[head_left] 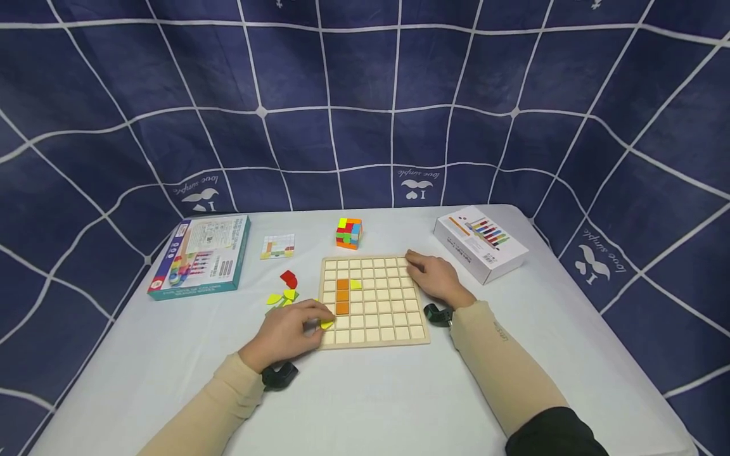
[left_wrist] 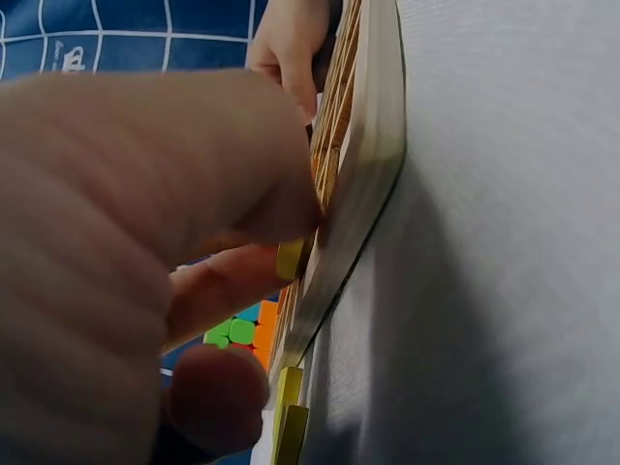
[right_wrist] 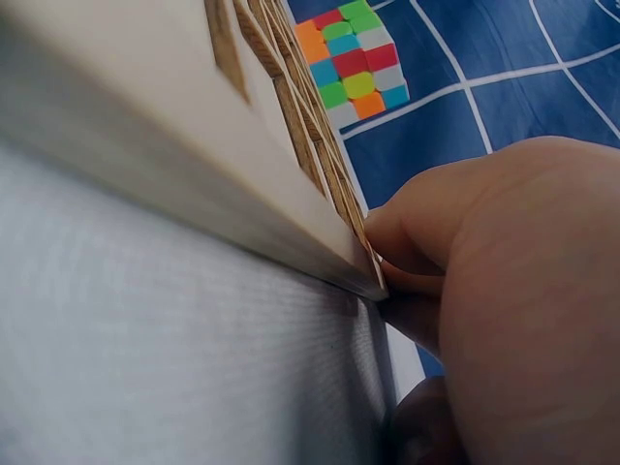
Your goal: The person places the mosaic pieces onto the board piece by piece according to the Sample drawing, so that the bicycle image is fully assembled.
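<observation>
A wooden grid board (head_left: 378, 345) lies on the table, with orange tiles (head_left: 342, 296) in a column and a yellow tile (head_left: 356, 284) beside the top one. My left hand (head_left: 291, 332) pinches a small yellow piece (head_left: 327, 324) over the board's left edge. In the left wrist view the yellow piece (left_wrist: 291, 259) shows between thumb and finger, close to the rim. At the far right corner, my right hand (head_left: 436, 278) grips the board's edge. The right wrist view has its fingers (right_wrist: 412, 228) against the rim (right_wrist: 291, 232).
Loose red pieces (head_left: 289, 278) and yellow pieces (head_left: 274, 298) lie left of the board, with some green ones among them. Behind stand a puzzle cube (head_left: 348, 234) and a pattern card (head_left: 278, 246). A flat box (head_left: 199, 256) lies at left, a white box (head_left: 481, 244) at right.
</observation>
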Demonstrator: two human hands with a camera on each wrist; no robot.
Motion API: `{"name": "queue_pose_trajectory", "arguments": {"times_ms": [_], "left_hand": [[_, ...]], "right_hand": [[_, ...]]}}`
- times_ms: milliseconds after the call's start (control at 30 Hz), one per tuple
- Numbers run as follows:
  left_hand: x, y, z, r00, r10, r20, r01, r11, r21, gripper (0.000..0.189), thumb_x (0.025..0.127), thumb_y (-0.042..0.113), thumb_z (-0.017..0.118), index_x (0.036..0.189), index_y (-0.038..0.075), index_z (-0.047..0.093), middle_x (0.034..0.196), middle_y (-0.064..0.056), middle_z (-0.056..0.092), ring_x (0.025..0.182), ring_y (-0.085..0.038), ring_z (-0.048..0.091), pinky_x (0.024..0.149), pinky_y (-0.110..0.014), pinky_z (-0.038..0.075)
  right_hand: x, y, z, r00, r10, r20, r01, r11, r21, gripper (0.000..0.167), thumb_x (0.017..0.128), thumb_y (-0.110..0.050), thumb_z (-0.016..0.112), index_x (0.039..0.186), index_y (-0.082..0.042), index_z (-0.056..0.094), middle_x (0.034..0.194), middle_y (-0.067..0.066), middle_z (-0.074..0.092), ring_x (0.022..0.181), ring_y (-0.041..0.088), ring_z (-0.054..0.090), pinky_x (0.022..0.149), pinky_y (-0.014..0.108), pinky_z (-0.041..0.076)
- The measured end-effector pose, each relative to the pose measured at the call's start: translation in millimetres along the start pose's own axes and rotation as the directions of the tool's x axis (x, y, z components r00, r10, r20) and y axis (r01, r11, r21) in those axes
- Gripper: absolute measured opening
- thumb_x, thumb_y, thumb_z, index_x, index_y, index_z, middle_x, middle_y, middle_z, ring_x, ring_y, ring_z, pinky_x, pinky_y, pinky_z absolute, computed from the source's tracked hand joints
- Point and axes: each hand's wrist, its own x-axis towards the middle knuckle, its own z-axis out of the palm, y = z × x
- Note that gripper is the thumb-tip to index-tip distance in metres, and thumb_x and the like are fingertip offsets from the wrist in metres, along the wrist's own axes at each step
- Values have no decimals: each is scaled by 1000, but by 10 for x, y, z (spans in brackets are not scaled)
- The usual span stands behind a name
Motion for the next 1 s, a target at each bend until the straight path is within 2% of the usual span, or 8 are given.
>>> {"name": "queue_pose_trajectory", "arguments": {"times_ms": [167, 367, 567, 700, 1000], "left_hand": [[0, 2, 13, 1000, -7, -22, 8, 1000, 9, 34, 82, 35, 84, 115, 32, 78, 119, 15, 70, 99, -7, 66, 72, -24, 49], [-3, 3, 4, 999, -34, -41, 35, 999, 17, 27, 83, 37, 86, 108, 32, 80, 112, 16, 72, 98, -7, 67, 79, -29, 54], [3, -4, 0, 999, 20, -40, -20, 1000, -13, 25, 85, 29, 85, 110, 32, 81, 113, 17, 74, 110, -10, 70, 91, -38, 57], [5, -12, -4, 999, 36, -32, -37, 999, -30, 24, 86, 28, 84, 110, 31, 82, 113, 17, 75, 113, -11, 71, 94, -41, 57], [21, -19, 3, 1000, -29, -11, 27, 990, -137, 18, 85, 28, 85, 103, 31, 83, 112, 18, 76, 114, -12, 71, 96, -43, 56]], "right_hand": [[1, 15, 15, 1000, 0, -5, 0, 1000, -4, 47, 105, -37, 54, 148, -17, 57, 155, -2, 51, 142, 31, 50, 115, 55, 38], [-5, 13, 15, 1000, 4, -3, -4, 1000, 0, 48, 104, -37, 54, 147, -17, 58, 155, -3, 51, 143, 31, 49, 115, 55, 37], [-8, 2, -1, 1000, -7, -5, 7, 1000, -2, 47, 104, -36, 55, 147, -17, 58, 155, -2, 51, 142, 31, 50, 114, 55, 39], [-5, 9, 0, 1000, -3, -5, 3, 1000, -3, 47, 104, -36, 55, 147, -18, 58, 155, -3, 51, 142, 30, 50, 113, 54, 40], [-20, -15, -13, 1000, 7, 4, -7, 1000, 5, 48, 105, -36, 54, 148, -17, 57, 156, -3, 50, 143, 31, 49, 115, 55, 38]]}}
